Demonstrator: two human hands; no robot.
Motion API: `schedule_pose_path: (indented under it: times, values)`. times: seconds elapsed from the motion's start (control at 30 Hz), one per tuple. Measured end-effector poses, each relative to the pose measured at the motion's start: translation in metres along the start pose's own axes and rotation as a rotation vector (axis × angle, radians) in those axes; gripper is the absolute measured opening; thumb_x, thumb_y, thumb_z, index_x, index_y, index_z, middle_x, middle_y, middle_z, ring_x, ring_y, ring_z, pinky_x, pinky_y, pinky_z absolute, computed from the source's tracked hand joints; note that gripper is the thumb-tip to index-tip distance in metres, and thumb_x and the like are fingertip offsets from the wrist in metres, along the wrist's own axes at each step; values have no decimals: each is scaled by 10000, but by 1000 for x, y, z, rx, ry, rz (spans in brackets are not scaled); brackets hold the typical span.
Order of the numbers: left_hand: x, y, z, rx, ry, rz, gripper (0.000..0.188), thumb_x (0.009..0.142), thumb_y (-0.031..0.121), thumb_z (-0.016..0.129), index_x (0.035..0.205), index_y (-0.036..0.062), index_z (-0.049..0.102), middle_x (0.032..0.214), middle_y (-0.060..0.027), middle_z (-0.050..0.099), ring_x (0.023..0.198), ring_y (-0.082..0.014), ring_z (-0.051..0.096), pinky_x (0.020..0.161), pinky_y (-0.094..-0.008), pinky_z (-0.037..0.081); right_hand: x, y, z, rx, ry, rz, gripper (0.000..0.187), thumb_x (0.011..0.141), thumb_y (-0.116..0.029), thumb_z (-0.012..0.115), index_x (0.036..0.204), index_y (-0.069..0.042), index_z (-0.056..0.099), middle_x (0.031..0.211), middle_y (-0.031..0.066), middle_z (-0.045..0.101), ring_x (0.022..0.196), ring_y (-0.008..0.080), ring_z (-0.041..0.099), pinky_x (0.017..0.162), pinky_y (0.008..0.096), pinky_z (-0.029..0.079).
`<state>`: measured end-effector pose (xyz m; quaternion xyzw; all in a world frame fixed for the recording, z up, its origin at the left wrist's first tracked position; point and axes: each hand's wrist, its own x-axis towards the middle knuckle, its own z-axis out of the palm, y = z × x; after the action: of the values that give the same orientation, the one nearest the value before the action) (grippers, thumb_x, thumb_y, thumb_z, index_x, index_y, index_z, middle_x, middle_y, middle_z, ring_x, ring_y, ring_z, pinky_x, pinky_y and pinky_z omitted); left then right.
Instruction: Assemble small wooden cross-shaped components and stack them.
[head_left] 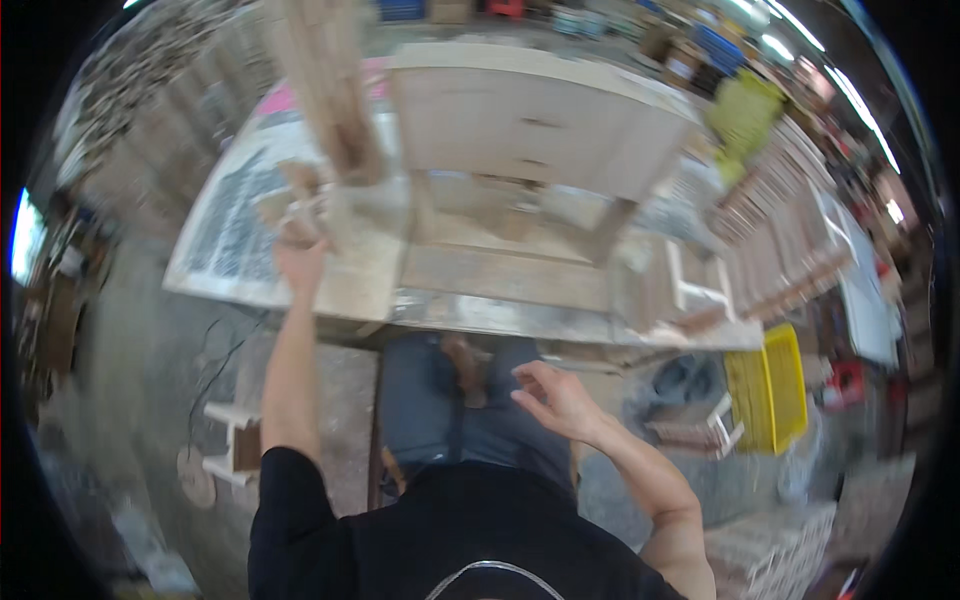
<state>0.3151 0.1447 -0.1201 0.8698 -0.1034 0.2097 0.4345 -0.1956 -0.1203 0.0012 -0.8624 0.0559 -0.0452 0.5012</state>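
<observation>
My left hand (300, 262) reaches forward over the left part of the workbench (365, 270). Its fingers are smeared by motion and meet a small cluster of pale wooden pieces (300, 198); whether they grip one I cannot tell. Just beyond them stands a tall bundle of wooden strips (335, 110), also blurred. My right hand (560, 400) hovers above my lap, thumb and fingers apart and slightly bent, with nothing visible in it. In front of me on the bench is a pale wooden box-like frame or jig (540, 120) with an upright panel and a recess below.
Stacked wooden slats (780, 235) lie at the bench's right end, beside a small white-edged wooden frame (695, 280). A yellow crate (785, 390) stands on the floor at right. More stacked wood (770, 550) sits lower right. A yellow-green sack (745, 115) is behind the bench.
</observation>
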Motion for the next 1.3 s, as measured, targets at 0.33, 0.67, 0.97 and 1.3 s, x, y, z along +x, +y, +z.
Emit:
schedule_pose_path:
  times: [0.33,0.67,0.97,1.3]
  values:
    - [-28,68,16,-89,-118,-130,779,620,370,902,1177,-94,614,1132,-229,706,1062,-362,680,954,-434,514,-136,84,-26,-243,405,385,312,901,-175,720,1140,10,646,941,231,702,813,367,704,715,427,558]
    - [-22,75,0,-113,-111,-212,904,520,333,918,1191,-137,536,1153,-268,642,1107,-377,640,981,-410,512,-203,82,-6,-320,437,383,289,837,-173,767,1040,23,701,773,188,700,720,325,711,706,384,569]
    - [-51,109,1,-147,25,-199,798,569,264,886,1193,-59,509,1150,-247,633,1085,-401,630,952,-436,507,-116,-16,-50,-404,239,338,281,803,-129,798,1046,-8,724,878,140,731,809,276,728,725,350,572]
    - [-54,108,-46,-391,93,-219,707,638,181,919,1170,-26,502,1094,-179,649,1016,-275,674,860,-411,546,129,-245,-232,-678,123,-284,311,808,-136,807,1055,-1,674,970,161,697,906,311,710,769,386,575]
